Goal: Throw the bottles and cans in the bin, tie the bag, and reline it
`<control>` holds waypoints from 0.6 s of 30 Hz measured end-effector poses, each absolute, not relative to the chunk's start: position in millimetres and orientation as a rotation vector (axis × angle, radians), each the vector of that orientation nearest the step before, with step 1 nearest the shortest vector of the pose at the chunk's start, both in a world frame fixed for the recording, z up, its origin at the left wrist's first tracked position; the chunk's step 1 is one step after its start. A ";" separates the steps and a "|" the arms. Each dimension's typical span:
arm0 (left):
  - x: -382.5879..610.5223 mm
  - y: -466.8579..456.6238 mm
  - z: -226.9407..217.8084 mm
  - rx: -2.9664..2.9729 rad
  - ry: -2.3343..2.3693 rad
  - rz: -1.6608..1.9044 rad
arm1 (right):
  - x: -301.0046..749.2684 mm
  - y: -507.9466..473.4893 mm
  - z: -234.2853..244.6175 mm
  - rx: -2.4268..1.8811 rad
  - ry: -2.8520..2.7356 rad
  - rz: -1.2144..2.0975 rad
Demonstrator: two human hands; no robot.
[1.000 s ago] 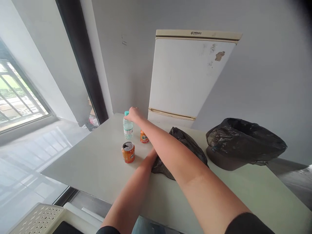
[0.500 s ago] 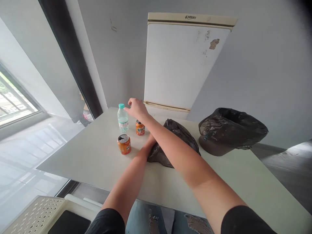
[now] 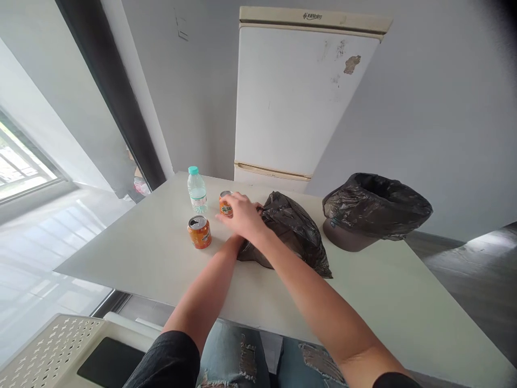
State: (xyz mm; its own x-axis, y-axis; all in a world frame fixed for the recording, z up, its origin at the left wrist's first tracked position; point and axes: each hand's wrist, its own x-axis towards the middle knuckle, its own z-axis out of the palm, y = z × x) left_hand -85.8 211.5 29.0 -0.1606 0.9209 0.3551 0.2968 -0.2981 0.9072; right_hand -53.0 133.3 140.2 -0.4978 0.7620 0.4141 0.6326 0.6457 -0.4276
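My right hand (image 3: 244, 216) is beside an orange drink can (image 3: 225, 208), its thumb and fingers apart and partly covering that can; whether they touch it I cannot tell. Largely hidden behind it, my left hand (image 3: 257, 206) grips the edge of a black plastic bag (image 3: 297, 231) lying rumpled on the table. A second orange can (image 3: 200, 233), its top opened, stands upright nearer to me. Behind the cans is an upright clear plastic bottle (image 3: 197, 192) with a turquoise cap.
A brown bin (image 3: 343, 238) lined with a black bag (image 3: 379, 207) stands on the right of the white table (image 3: 133, 258). A white fridge (image 3: 278, 102) is behind the table. At lower left is a beige perforated basket (image 3: 52, 345) with a dark flat object.
My right hand has moved from beside the bottle cap down and to the right, to the farther can. The view has shifted slightly. Cans and bottle stay in place.
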 end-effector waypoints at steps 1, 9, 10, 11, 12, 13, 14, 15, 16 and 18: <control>-87.6 211.9 25.6 1.598 1.371 1.451 | -62.1 128.6 134.9 -0.972 -2.330 0.270; -96.2 222.8 10.7 1.746 1.243 1.335 | -109.3 109.8 108.7 -0.854 -2.621 0.298; -95.9 223.2 10.0 1.754 1.241 1.335 | -108.9 110.3 108.7 -0.864 -2.623 0.310; -95.4 223.3 9.5 1.761 1.242 1.334 | -107.2 110.8 109.4 -0.871 -2.619 0.314; -94.8 223.3 9.1 1.767 1.245 1.334 | -104.4 111.2 110.7 -0.886 -2.611 0.316; -94.2 223.2 8.9 1.775 1.249 1.334 | -101.1 111.6 112.5 -0.911 -2.601 0.317; -93.6 223.1 8.8 1.786 1.249 1.336 | -97.7 111.8 114.4 -0.947 -2.594 0.319; -93.0 223.0 8.7 1.798 1.248 1.339 | -94.6 112.1 116.2 -0.983 -2.594 0.325; -92.7 223.0 8.8 1.809 1.248 1.343 | -92.2 112.3 117.7 -1.012 -2.597 0.336; -92.3 223.3 9.0 1.814 1.261 1.353 | -89.5 111.7 119.1 -1.032 -2.604 0.372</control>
